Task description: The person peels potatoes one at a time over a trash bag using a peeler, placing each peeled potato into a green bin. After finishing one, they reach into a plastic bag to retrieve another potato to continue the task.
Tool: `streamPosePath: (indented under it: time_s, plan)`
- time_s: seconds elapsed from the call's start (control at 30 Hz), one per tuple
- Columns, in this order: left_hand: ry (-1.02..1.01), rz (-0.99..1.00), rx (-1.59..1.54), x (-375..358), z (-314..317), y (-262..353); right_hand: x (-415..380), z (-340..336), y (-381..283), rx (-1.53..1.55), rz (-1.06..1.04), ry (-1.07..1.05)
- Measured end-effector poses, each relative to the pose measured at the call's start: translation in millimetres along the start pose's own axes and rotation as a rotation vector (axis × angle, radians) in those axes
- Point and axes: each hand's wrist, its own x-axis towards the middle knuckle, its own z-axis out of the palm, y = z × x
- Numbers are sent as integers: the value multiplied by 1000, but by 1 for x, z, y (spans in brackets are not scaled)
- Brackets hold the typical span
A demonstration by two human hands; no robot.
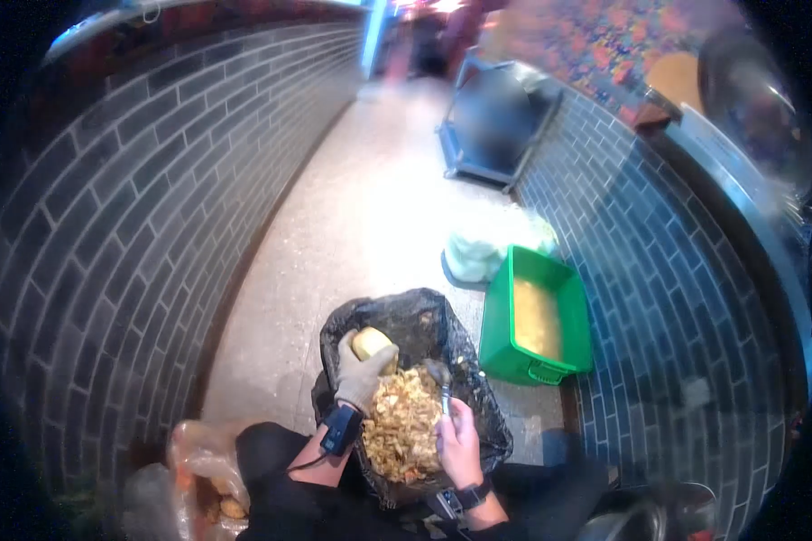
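My left hand (363,380), in a light knitted glove, is closed around a pale yellow potato (372,344) with its skin mostly off. In my bare right hand (460,442) is a metal peeler (445,397), its head pointing away from me and apart from the potato. Both hands are over a bin lined with a black bag (406,316). A heap of peelings (401,428) fills the near part of the bin, below and between my hands.
To the right stands a green tub (498,334) holding yellowish contents, blurred. Behind it is a pale plastic bag (478,243). A clear bag with potatoes (230,507) sits at my lower left. Brick walls (153,180) flank the aisle, and a dark wheeled cart (496,117) stands farther on.
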Motion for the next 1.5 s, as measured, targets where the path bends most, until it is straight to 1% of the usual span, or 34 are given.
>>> streamPosePath:
  time_s: [0.03, 0.07, 0.1, 0.13, 0.17, 0.2, 0.27, 0.3, 0.33, 0.37, 0.4, 0.47, 0.53, 0.6, 0.67, 0.73, 0.77, 0.8, 0.83, 0.87, 0.93, 0.97, 1.0, 1.07, 1.1, 1.2, 1.23, 1.33, 1.37, 1.4, 1.43, 1.47, 1.5]
  plan:
    - [15, 35, 99, 5, -1, -6, -3, -3, -17, -6, 1, 2]
    - [10, 40, 102, 9, -5, -12, -5, -6, -28, -12, 8, 5]
    - [-76, -1, -14, 7, -6, -11, -5, -9, -25, -7, 8, 11]
    - [-162, -45, -127, 6, -7, -11, -4, -12, -20, -30, -29, -41]
    - [-167, -43, -121, 7, -5, -10, -2, -13, -17, -51, -72, -96]
    - [-198, -94, -221, 7, -2, -9, -1, -11, -19, -46, -68, -95]
    - [-230, -225, -420, 1, -3, -16, -3, -11, -19, -267, -379, 89]
    - [-207, -301, -439, 3, -3, -16, -6, -13, -29, -170, -231, 8]
    - [-202, -347, -487, 1, -3, -18, -7, -16, -36, -171, -208, -55]
    - [-244, -429, -548, -19, 8, 9, -7, -18, -40, -161, -198, -99]
    - [-231, -452, -541, -11, 5, 1, -7, -18, -45, -150, -188, -141]
    - [-245, -417, -428, -4, -2, -11, -11, -18, -66, -155, -60, -167]
    - [-210, -419, -421, -10, 0, -4, -9, -16, -70, -168, -79, -179]
    - [-182, -416, -411, -15, 3, 1, -7, -14, -79, -197, -17, -202]
    - [-201, -387, -448, -14, 6, 2, -3, -8, -80, -205, -17, -202]
    - [-182, -397, -420, -10, 6, -3, 1, -1, -77, -248, -176, -150]
    - [-187, -350, -419, -8, 7, -6, 2, 2, -74, -250, -171, -156]
    - [-191, -303, -418, -6, 6, -9, 3, 6, -71, -366, -238, -137]
    - [-157, -300, -418, -3, 5, -12, 4, 10, -70, -482, -305, -120]
    - [-148, -303, -423, 1, 3, -15, 3, 15, -71, -485, -302, -130]
    - [-34, -263, -328, 9, -1, -25, -2, 21, -72, -610, -300, -175]
    - [-12, -306, -323, 11, -4, -30, 0, 23, -61, -664, -384, -170]
    - [-8, -314, -328, 12, -7, -34, -2, 23, -61, -670, -378, -175]
    - [11, -284, -358, 13, -8, -43, -4, 27, -63, -645, -289, -215]
    - [62, -330, -393, 1, -2, -28, -7, 29, -57, -694, -299, -215]
    - [108, -358, -416, -2, -3, -33, -11, 32, -51, -676, -318, -220]
    - [139, -333, -411, 1, -3, -41, -12, 34, -53, -696, -242, -251]
    - [166, -360, -444, 5, -5, -48, -15, 38, -44, -625, -243, -224]
    - [283, -330, -438, 3, -2, -51, -18, 39, -44, -617, -241, -216]
    - [319, -300, -460, 4, -1, -52, -21, 39, -45, -605, -154, -283]
    - [321, -271, -496, 5, -4, -50, -21, 39, -47, -592, -75, -346]
    - [314, -248, -528, 11, -1, -46, -20, 38, -45, -587, -97, -329]
    - [297, -227, -553, 12, -5, -46, -20, 38, -41, -514, -67, -342]
